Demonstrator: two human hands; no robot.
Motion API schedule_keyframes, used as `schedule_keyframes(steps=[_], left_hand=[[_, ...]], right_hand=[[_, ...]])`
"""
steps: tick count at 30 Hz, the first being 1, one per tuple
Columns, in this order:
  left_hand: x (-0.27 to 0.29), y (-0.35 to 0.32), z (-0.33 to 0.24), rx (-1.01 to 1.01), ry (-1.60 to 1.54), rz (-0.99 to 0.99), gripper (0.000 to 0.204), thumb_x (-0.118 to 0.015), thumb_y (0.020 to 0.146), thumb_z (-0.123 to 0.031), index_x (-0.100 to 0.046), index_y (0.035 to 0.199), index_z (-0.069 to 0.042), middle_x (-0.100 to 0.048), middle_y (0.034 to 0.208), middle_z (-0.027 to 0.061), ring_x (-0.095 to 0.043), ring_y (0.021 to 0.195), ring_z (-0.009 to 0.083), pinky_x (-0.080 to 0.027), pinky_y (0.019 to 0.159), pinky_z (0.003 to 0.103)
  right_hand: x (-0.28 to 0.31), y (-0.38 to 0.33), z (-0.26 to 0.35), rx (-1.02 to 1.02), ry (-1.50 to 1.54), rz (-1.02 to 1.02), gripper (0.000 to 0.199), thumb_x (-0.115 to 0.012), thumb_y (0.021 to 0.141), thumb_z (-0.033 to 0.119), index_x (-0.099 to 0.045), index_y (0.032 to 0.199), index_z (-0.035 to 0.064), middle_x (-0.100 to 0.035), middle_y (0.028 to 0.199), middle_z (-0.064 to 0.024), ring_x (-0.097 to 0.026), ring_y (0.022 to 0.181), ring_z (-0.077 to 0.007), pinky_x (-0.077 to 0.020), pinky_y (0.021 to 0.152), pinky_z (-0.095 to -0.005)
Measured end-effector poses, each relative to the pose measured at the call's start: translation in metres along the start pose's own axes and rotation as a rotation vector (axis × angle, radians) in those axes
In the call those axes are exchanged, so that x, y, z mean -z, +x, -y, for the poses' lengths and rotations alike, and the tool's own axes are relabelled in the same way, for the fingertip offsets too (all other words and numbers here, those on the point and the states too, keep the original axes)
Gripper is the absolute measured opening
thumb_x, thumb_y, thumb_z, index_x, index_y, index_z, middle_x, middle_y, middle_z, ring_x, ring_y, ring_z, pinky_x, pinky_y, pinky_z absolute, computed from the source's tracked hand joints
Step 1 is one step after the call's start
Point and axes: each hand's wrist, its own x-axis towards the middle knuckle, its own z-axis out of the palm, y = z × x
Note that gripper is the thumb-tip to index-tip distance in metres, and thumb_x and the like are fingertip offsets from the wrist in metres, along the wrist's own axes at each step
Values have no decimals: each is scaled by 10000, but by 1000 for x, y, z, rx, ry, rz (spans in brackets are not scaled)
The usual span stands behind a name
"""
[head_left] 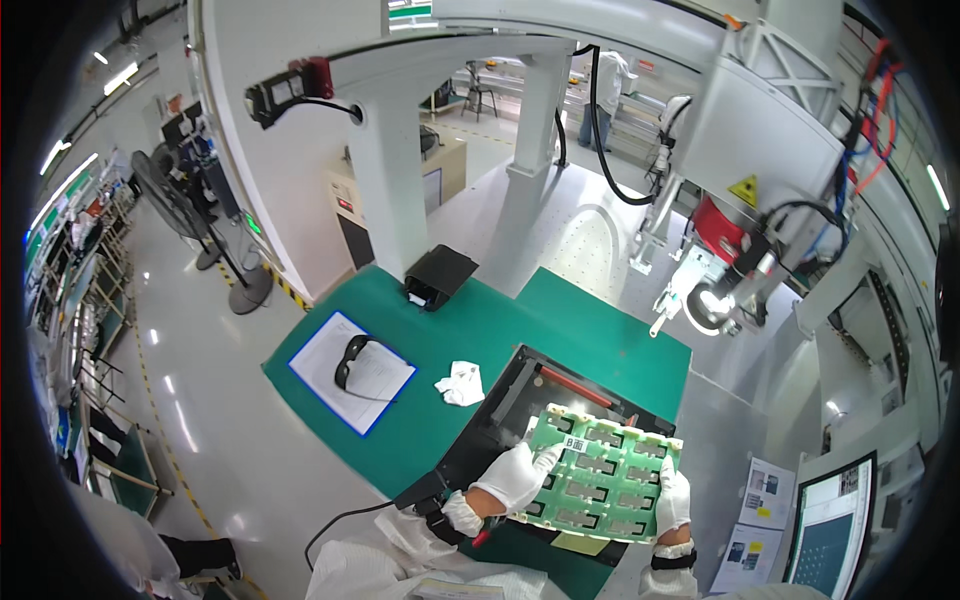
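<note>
Held over the black tray, at the near side of the green-topped bench: with both hands at opposite sides, spans a green panel pierced by rows of cutouts and overhanging the tray toward the right. At left, lays the white-gloved left hand across the panel's left border, with index finger extended to the white label and other fingers curled; cannot tell, from this angle, of any clasp beneath. At right, closes the white-gloved right hand along the right border, with fingers nearly straight and close together, apparently clasping the edge; hides any hold underneath.

Looks thin, flat and stiff; probably light for its breadth, yet likely to flex or crack if twisted or raised by one corner. Seems smooth-faced, hence liable to slide a little under fabric gloves. Best taken by the two side borders, opposite each other near mid-length, with thumbs above and fingers below; better not pressed at the cutouts, judged the weakest zone.

Farther left on the bench: includes crumpled white cloth or paper and dark glasses atop a blue-edged sheet.
</note>
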Motion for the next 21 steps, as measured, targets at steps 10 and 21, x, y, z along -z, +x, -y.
schedule_keyframes(steps=[10, 21], left_hand=[[20, 134, 31, -196, -123, 22, 607, -580, 979, -479, -607, 958, 126, -647, 822, 331, -650, 819, 481, -514, 709, 500], [21, 191, 65, -56, -141, 112, 602, -578, 978, -475, -599, 954, 127, -649, 808, 336, -659, 765, 480, -520, 671, 510]], right_hand=[[-60, 66, 16, -144, 105, -272, 483, -478, 1067, 423, -660, 1170, -13, -715, 1011, -61, -660, 808, -120, -538, 704, -281], [-59, 110, -32, -246, -18, -276, 473, -503, 1050, 444, -638, 1200, 17, -706, 1027, -62, -672, 823, -147, -556, 716, -308]])
